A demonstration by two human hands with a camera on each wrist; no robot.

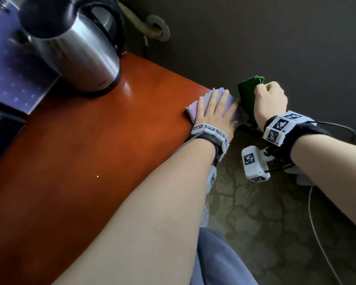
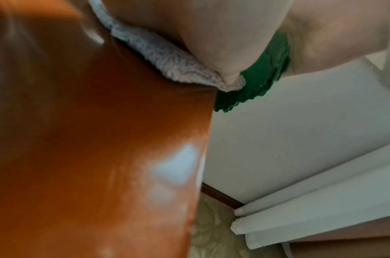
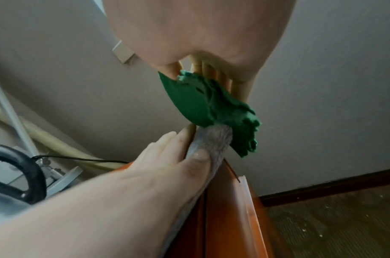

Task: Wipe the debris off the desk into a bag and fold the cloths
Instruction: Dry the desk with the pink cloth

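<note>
Lavender cloth (image 1: 218, 103) under flat left hand (image 1: 216, 114) at desk (image 1: 90, 151) edge, green cloth (image 1: 248, 95) gripped in right hand (image 1: 270, 101)

Our forearms are bare; each wrist wears a black strap (image 1: 308, 132) carrying white blocks printed with black-and-white square markers (image 1: 280, 124), thin black cables (image 1: 337, 126), and grey-blue trousers (image 1: 216, 258).

Kettle (image 1: 76, 48) stands at far left of surface (image 1: 80, 140), w/ a box (image 1: 14, 75) just left of it. Cloth (image 1: 220, 105) lies at surface's far right edge, under left hand (image 1: 216, 114). Second cloth (image 1: 248, 95) hangs just off that edge, touching the first, in right hand (image 1: 270, 103). Carpet (image 1: 265, 223) below, to the right.
</note>
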